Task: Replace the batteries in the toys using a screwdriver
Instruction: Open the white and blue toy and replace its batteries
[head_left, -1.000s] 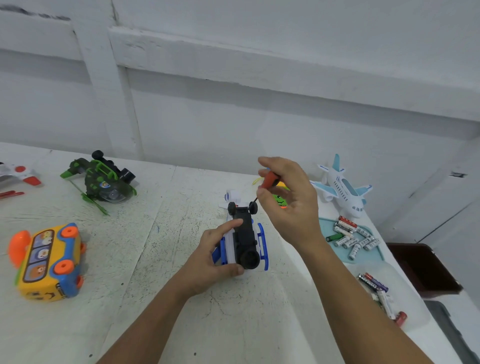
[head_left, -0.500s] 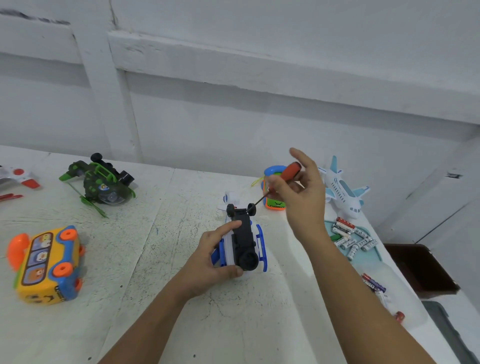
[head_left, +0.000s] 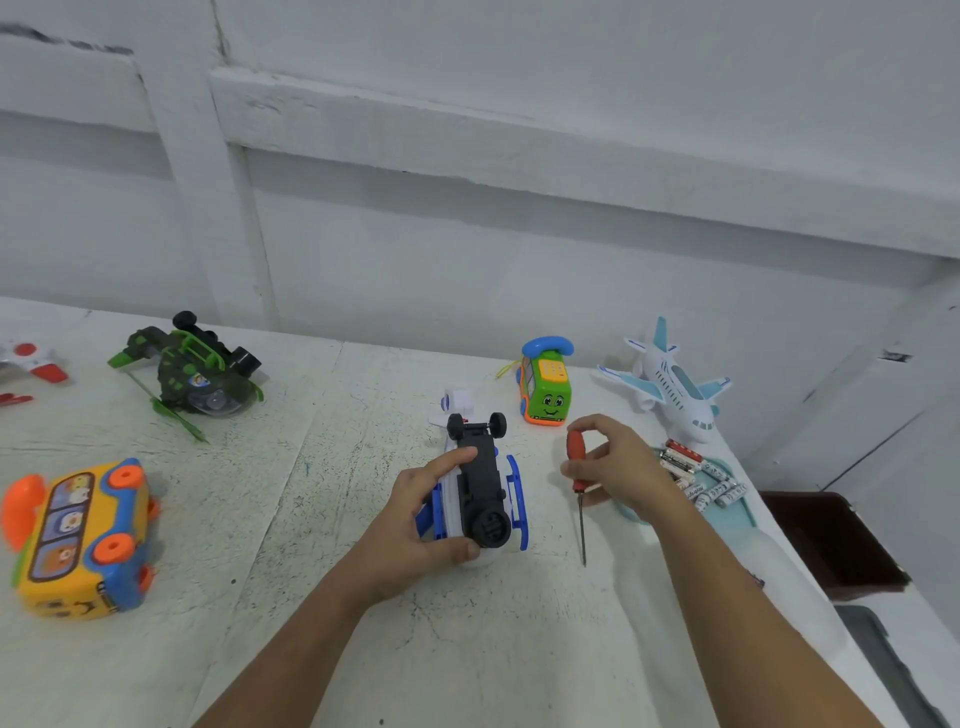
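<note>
Gripping the upturned toy (head_left: 480, 486) is the left hand (head_left: 410, 525); right hand (head_left: 621, 467) pinches screwdriver (head_left: 575, 454).

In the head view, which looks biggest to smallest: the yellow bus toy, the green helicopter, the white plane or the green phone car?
1. The yellow bus toy, though it lies nearest the camera.
2. The green helicopter and the white plane: too alike to rank.
3. The green phone car.

The left hand (head_left: 415, 525) and the right hand (head_left: 618, 467) are bare, as are both forearms (head_left: 291, 654) in view.
</note>
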